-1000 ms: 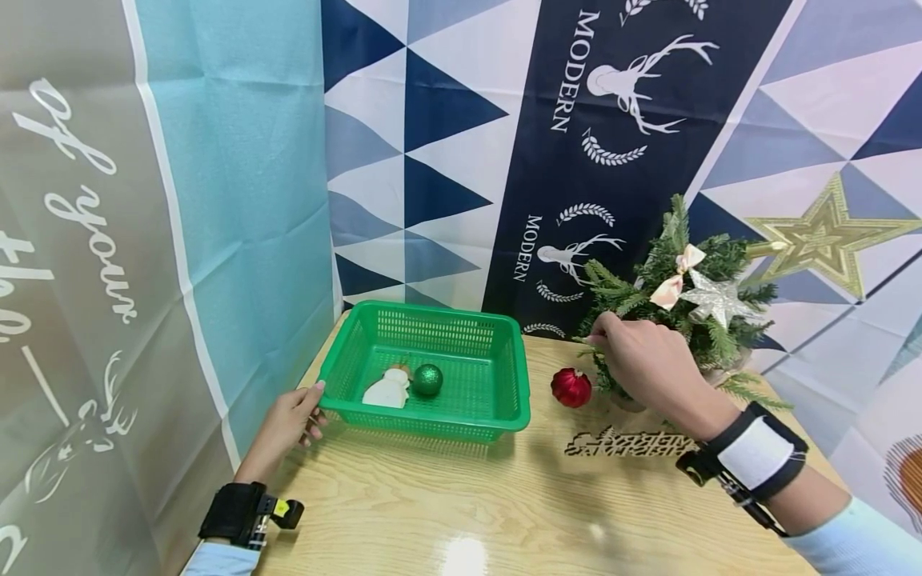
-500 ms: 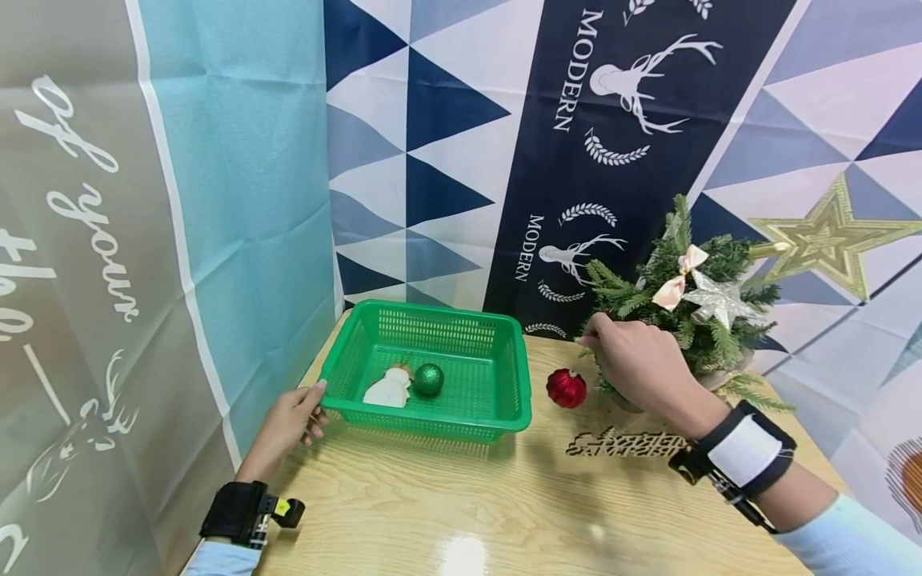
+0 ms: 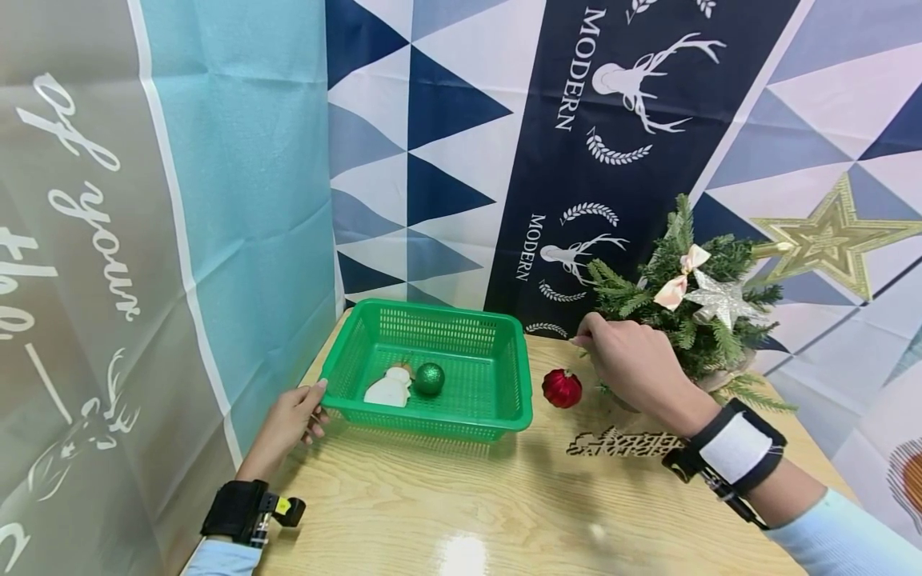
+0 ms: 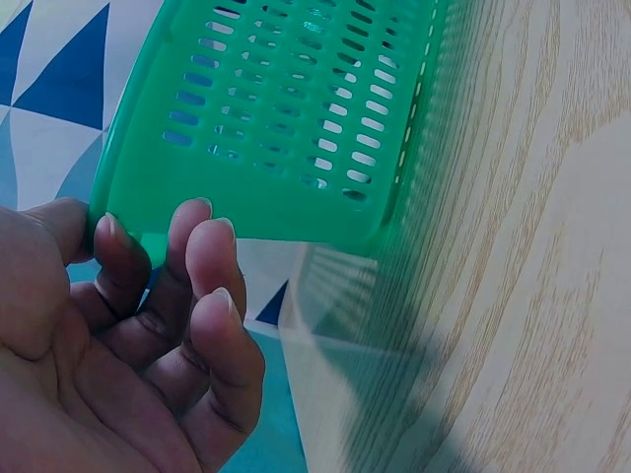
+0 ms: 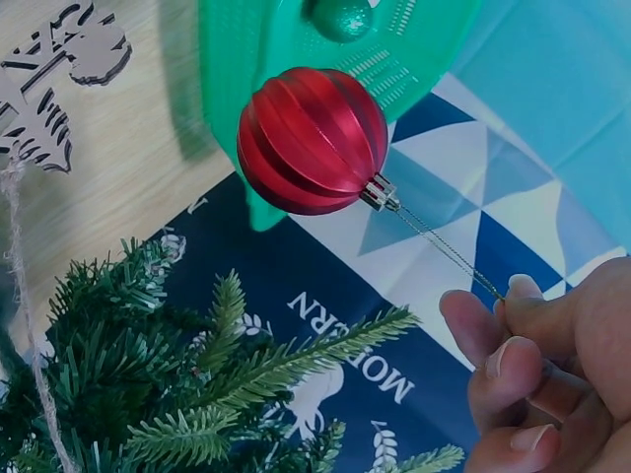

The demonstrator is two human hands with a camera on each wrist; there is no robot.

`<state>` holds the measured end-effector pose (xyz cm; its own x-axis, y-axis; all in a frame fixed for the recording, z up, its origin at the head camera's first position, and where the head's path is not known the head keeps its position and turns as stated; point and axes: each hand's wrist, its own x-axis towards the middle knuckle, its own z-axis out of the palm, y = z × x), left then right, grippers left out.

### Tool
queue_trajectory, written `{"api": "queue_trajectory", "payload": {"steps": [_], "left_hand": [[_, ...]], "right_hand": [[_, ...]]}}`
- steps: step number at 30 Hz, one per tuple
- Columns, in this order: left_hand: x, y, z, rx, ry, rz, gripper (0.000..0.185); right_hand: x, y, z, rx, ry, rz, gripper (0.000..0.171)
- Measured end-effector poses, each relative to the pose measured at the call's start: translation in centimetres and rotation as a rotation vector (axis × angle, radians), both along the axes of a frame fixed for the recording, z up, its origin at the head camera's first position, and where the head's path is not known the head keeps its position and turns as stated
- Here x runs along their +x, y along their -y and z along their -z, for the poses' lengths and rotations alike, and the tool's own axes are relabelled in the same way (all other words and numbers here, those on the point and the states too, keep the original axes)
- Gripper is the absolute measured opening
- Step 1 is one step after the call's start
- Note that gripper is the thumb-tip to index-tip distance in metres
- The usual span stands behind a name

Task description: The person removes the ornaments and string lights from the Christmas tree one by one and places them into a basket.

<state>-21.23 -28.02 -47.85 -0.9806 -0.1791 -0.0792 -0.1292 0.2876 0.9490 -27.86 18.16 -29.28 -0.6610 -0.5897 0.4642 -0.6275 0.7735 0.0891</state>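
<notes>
My right hand (image 3: 637,364) pinches the thin string loop of a red ribbed Christmas ball (image 5: 314,140) between thumb and index finger. The ball (image 3: 562,388) hangs below the hand, between the green basket and the small Christmas tree (image 3: 713,320). At the basket's near left corner, my left hand (image 3: 291,416) grips the rim with thumb and index finger, the other fingers loosely curled underneath. Inside the green plastic basket (image 3: 522,384) lie a glittery green ball (image 3: 430,378) and a white snowman-shaped piece (image 3: 389,388). Tree branches (image 5: 266,384) stand close to the right hand.
The tree bears a pink bow (image 3: 680,280), a silver star (image 3: 723,298) and a large gold star (image 3: 824,236). A cut-out lettered sign (image 3: 623,444) hangs at its front. Printed cloth (image 3: 446,160) walls the back and left of the wooden table (image 3: 432,488).
My right hand has drifted slightly left, away from the tree, and the red ball has shifted left with it toward the basket. The left hand stays on the rim.
</notes>
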Motion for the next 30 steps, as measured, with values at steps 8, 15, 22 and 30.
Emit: {"api": "queue_trajectory", "payload": {"steps": [8,15,22,30], "left_hand": [[0.0,0.0,-0.1,-0.002,0.003,0.000,0.058],[0.0,0.0,-0.1,0.007,0.002,0.003,0.056],[0.0,0.0,-0.2,0.005,-0.003,0.005,0.055],[0.1,0.0,-0.1,0.014,0.000,0.016,0.059]], "right_hand": [[0.0,0.4,0.2,-0.001,0.007,-0.005,0.010],[-0.2,0.7,0.4,0.003,-0.014,-0.011,0.009],[-0.4,1.0,0.6,0.006,-0.023,-0.010,0.009],[-0.5,1.5,0.7,-0.007,-0.019,-0.005,0.010]]}}
